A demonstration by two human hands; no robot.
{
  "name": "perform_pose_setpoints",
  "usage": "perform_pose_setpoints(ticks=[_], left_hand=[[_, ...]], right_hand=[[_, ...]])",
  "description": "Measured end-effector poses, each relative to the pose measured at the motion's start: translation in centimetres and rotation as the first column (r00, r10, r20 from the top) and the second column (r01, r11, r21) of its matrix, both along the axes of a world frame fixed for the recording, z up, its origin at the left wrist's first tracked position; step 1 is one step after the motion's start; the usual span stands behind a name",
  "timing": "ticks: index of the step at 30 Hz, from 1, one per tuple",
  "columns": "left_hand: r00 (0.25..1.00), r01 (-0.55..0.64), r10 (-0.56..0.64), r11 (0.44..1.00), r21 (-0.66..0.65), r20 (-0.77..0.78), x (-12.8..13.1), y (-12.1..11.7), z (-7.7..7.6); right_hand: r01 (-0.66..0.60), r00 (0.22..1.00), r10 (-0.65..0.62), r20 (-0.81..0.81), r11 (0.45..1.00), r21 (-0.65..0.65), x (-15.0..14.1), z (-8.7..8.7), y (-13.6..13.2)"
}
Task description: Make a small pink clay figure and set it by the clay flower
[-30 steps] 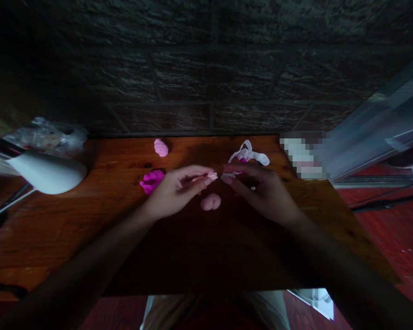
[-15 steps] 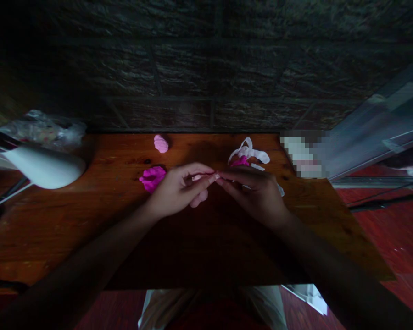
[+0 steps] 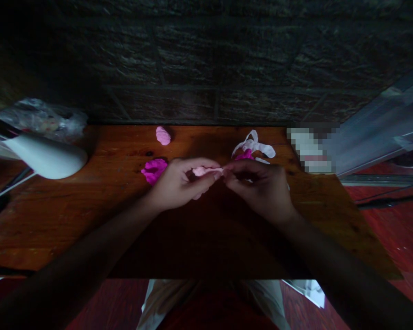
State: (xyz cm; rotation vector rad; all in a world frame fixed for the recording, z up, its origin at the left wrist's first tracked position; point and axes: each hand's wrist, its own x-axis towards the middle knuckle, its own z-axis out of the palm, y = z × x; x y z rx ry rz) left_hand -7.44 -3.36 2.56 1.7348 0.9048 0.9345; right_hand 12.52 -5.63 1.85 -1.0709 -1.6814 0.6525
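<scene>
Between my hands is a piece of light pink modelling clay point(image 3: 200, 171), drawn out thin towards the right. My left hand point(image 3: 179, 183) is closed around its thicker part, with thumb and forefinger at the thin end. The fingertips of my right hand point(image 3: 261, 185) pinch the tip of that thin end. A crumpled magenta clay lump point(image 3: 153, 170) lies just left of my left hand. Farther back sits a light pink clay lump point(image 3: 163, 135). Beyond my right hand are white flat strips point(image 3: 264, 149) with a magenta clay piece point(image 3: 245, 154) among them, partly hidden by the hand.
All this is on a wooden table point(image 3: 99, 201) against a dark brick wall point(image 3: 189, 59). At the left stand a white rounded object point(image 3: 51, 156) with a cable and a clear plastic bag point(image 3: 51, 119). A blurred-out box point(image 3: 311, 151) is at the back right corner.
The light pink clay now shows more between my hands, with its thin end stretched towards my right fingertips, which have shifted slightly right. The whole view has tilted a little.
</scene>
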Motion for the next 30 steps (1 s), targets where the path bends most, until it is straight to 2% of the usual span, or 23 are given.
perform_pose_setpoints(ticks=[4, 7, 10, 12, 14, 16, 19, 21, 23, 26, 28, 30], left_hand=[[0.993, -0.045, 0.053, 0.995, -0.084, 0.106, -0.1, 0.2, 0.8], [0.987, -0.12, 0.124, 0.992, -0.042, 0.106, -0.4, 0.5, 1.1], [0.993, -0.087, 0.089, 0.996, -0.031, 0.079, -0.4, 0.6, 1.0], [0.997, -0.036, 0.04, 0.998, -0.055, 0.072, -0.4, 0.4, 0.8], [0.998, -0.007, 0.011, 0.998, -0.065, 0.064, -0.3, 0.2, 0.6], [0.998, 0.01, -0.006, 0.998, -0.064, 0.06, -0.2, 0.2, 0.4], [0.998, 0.037, -0.033, 0.996, -0.078, 0.051, -0.3, 0.1, 0.3], [0.997, 0.049, -0.043, 0.994, -0.1, 0.06, -0.3, 0.1, 0.4], [0.997, 0.018, -0.011, 0.995, -0.099, 0.073, -0.3, 0.1, 0.7], [0.991, -0.128, 0.127, 0.991, 0.036, 0.034, -0.8, 0.8, 1.0], [0.972, -0.209, 0.224, 0.962, 0.177, -0.066, -1.4, 1.7, 0.7], [0.93, -0.201, 0.281, 0.929, 0.31, -0.237, -2.2, 2.6, 0.1]], right_hand=[[0.022, 0.954, -0.073, -0.292, 0.985, -0.173, 0.2, 0.4, 0.3], [0.054, 0.932, -0.126, -0.34, 0.975, -0.214, 0.6, 0.5, 0.6], [-0.018, 0.96, -0.024, -0.278, 0.989, -0.149, 0.7, 0.4, 0.5], [-0.07, 0.983, 0.062, -0.171, 0.997, -0.043, 0.6, 0.2, 0.4], [-0.094, 0.995, 0.096, -0.024, 0.993, 0.075, 0.5, 0.1, 0.3], [-0.117, 0.989, 0.101, 0.109, 0.982, 0.151, 0.5, 0.1, 0.3], [-0.135, 0.974, 0.094, 0.204, 0.971, 0.196, 0.7, 0.2, 0.3], [-0.087, 0.972, 0.036, 0.234, 0.974, 0.211, 1.0, 0.1, 0.5], [0.018, 0.972, -0.064, 0.226, 0.98, 0.197, 1.6, -0.1, 0.9], [0.128, 0.988, -0.133, 0.08, 0.99, 0.057, 2.5, -0.3, 1.4], [0.105, 0.993, -0.108, -0.039, 0.992, -0.07, 2.8, -0.2, 1.5], [0.036, 0.992, -0.054, -0.111, 0.987, -0.158, 2.8, 0.0, 1.4]])
